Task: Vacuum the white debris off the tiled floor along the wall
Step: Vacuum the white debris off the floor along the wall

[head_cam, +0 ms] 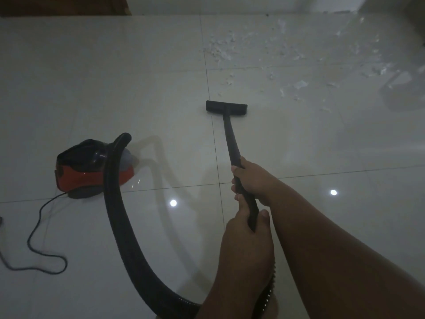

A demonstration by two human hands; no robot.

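Hands grip wand [232, 143] — right hand [253, 178] ahead, left hand [243, 229] behind. Nozzle [226, 108] rests short of white debris [218, 51]; best pushed forward flat, slowly.

Brown wooden panel [64, 5], upper left.
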